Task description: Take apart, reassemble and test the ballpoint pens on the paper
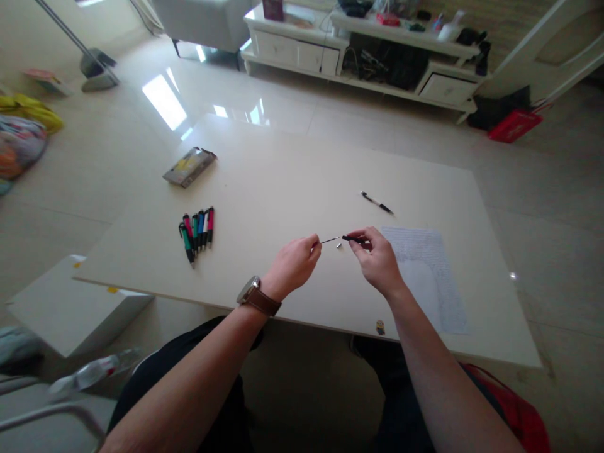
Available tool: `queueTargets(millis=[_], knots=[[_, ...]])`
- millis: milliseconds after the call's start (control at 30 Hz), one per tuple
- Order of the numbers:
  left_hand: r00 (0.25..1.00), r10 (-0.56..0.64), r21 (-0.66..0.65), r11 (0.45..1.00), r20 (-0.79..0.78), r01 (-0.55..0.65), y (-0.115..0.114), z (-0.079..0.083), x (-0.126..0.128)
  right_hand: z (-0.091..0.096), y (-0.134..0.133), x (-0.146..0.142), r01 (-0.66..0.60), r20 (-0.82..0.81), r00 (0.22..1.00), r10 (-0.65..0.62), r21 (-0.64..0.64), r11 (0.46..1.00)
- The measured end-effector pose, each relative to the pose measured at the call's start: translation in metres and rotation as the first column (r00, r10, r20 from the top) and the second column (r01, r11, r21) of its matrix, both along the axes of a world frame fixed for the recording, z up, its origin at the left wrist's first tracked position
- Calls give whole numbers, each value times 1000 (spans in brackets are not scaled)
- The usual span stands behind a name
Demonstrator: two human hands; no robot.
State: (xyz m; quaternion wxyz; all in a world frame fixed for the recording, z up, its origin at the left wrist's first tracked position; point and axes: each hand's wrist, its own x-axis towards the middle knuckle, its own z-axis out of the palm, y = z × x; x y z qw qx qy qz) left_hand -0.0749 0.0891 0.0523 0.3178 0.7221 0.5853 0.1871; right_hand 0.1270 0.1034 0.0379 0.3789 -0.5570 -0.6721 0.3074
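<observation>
The thin rod (329, 240) is at the fingertips of the left hand (293, 264), and it points out to the right. The black pen part (352, 239) is at the fingertips of the right hand (380, 261), and its free end is directed to the left, toward the rod. Between these two ends there is a narrow gap; they are not touching. A small metal piece (339, 245) is seen just on the near side of this gap, apart from the fingers, and it seems to lie on the table (283, 189).

The left thumb and forefinger are closed on the rod, and the other fingers are curled in. The right thumb and fingers are pinching the black part.

Both forearms come from the near side and lean inward, so the hands meet over the near half of the table. The left wrist is bent a little and wears a watch (248, 289). To the right of the right hand lies a sheet of paper (419, 251); farther away is a pen (376, 202). A group of pens (198, 231) lies well to the left.
</observation>
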Motion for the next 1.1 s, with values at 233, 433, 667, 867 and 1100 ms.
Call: queueTargets(millis=[233,433,667,867,1100], knots=[[1000,-23,9,1000,-17,23,0,-1,2,0,-1,2,-16,7,1000,16,-23,1000],[997,-47,21,999,-67,48,-2,-5,2,-1,-2,2,-47,-12,999,46,-47,998],[980,-154,50,986,-129,161,-5,-12,3,0,-9,-10,-149,-50,988,144,-125,981],[978,-201,17,979,-64,202,-7,-9,4,-1,-13,-16,-153,-67,987,147,-96,984],[977,-211,12,977,-20,211,-8,-10,2,4,-15,-15,-179,-67,983,172,-118,977]])
